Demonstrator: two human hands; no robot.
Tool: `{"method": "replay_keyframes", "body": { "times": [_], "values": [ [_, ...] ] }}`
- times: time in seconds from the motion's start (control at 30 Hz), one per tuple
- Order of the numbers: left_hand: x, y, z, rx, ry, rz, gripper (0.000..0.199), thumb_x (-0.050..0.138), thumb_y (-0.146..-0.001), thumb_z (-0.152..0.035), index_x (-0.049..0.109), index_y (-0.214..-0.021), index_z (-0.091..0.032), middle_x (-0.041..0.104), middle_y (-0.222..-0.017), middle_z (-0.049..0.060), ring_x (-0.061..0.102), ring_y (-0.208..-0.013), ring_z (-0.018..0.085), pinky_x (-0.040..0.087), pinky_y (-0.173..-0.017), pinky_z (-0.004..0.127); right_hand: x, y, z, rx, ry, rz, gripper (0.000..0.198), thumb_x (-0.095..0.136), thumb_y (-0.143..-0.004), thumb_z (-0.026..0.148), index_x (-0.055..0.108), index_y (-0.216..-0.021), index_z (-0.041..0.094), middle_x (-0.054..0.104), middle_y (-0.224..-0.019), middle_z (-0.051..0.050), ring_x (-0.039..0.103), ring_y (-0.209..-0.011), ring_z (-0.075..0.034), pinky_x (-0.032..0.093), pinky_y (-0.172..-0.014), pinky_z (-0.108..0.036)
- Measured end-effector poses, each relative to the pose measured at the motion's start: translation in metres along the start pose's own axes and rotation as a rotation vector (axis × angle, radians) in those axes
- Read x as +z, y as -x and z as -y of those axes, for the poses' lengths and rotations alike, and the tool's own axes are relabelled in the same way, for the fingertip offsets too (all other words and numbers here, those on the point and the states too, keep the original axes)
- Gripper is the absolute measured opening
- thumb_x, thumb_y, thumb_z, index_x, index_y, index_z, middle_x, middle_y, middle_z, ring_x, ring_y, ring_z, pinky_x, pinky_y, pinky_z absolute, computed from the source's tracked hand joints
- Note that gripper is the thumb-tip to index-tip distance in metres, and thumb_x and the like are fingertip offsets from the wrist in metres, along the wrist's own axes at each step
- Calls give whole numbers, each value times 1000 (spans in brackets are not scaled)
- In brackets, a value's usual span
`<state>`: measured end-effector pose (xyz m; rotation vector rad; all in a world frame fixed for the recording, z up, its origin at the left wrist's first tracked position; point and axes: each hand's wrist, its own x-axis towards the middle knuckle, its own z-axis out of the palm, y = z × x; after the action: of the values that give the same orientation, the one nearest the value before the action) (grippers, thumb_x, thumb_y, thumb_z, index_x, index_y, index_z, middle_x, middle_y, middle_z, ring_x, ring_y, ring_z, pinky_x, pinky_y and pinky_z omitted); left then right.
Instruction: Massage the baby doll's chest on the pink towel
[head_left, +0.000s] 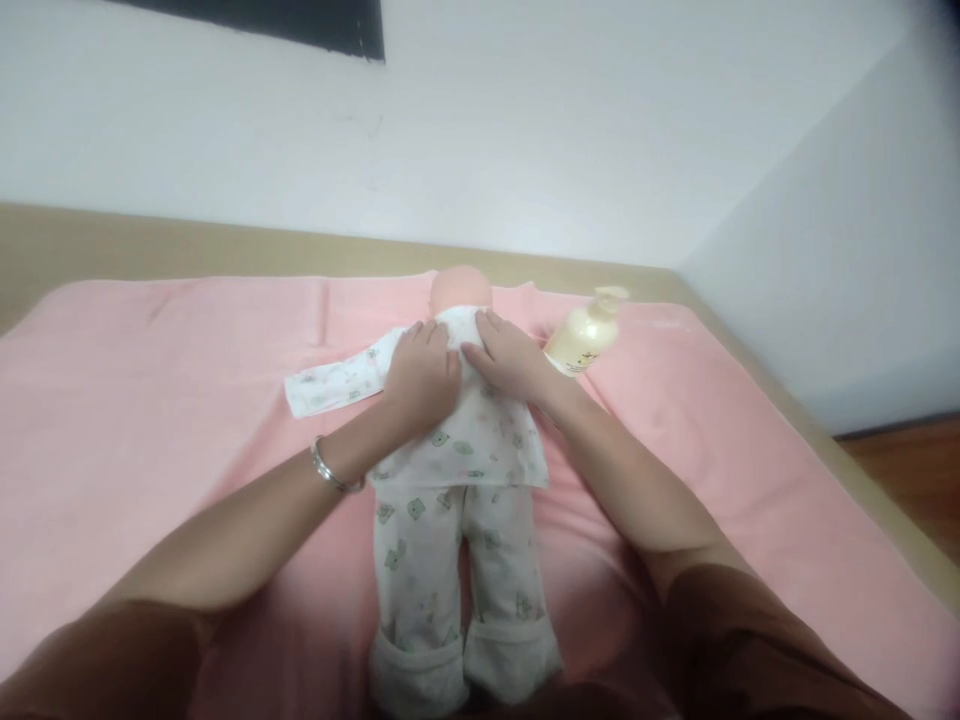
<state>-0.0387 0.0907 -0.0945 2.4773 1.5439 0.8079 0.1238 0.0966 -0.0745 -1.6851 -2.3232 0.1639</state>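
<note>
A doll (459,286) with a bald head lies stretched out on a pink sheet, its head away from me and no facial features showing. It wears a white printed top (480,450) and matching trousers (420,560) with turned-up cuffs. My left hand (424,370), below a silver bracelet (334,468), rests on the top at the left shoulder, fingers slightly bent. On the right shoulder lies my right hand (514,355), its thumb apart from the fingers. The left sleeve (337,385) sticks out sideways; the right one is largely hidden behind my arm.
Just beyond my right wrist is a pale yellow pump bottle (585,335), leaning to the right. The pink sheet (150,400) covers a tan surface (187,245) that borders white walls (487,130). Brown wooden floor (915,475) shows at the right.
</note>
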Motion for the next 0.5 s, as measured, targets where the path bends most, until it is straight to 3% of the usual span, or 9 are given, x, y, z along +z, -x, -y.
{"method": "replay_keyframes", "body": {
  "times": [0.1,0.2,0.33,0.43,0.5],
  "values": [
    [-7,8,-12,84,-21,57,49,29,-94,-19,55,-130,0,55,-142,24,46,-139,32,36,-120,52,-5,1,-2,-13,30,51,57,32,-103,42,42,-143,2,49,-149,-24,51,-134,-34,43,-108,-45],
    [-11,4,-11,12,16,109,48,29,-95,-21,56,-129,-1,55,-143,22,46,-140,31,37,-120,51,-3,10,11,11,163,-23,51,27,-104,35,51,-132,0,62,-130,-24,59,-120,-35,45,-102,-46],
    [-11,-13,5,-64,53,152,42,30,-96,-25,60,-120,-8,62,-134,18,53,-131,29,40,-117,49,2,28,35,-11,292,-139,51,22,-104,30,58,-121,-1,66,-114,-26,61,-110,-36,47,-97,-47],
    [-12,-19,12,-89,-19,173,41,30,-98,-29,62,-114,-8,64,-129,20,56,-127,30,43,-114,50,1,30,38,-27,282,-139,47,25,-103,28,60,-117,0,67,-113,-26,61,-110,-35,47,-97,-46],
    [-13,-16,11,-31,-119,174,42,29,-98,-26,62,-113,-5,65,-126,23,55,-129,33,42,-113,52,-2,24,30,-47,228,-96,44,29,-101,26,59,-120,0,65,-121,-25,59,-117,-34,47,-101,-46]
  ]
}}
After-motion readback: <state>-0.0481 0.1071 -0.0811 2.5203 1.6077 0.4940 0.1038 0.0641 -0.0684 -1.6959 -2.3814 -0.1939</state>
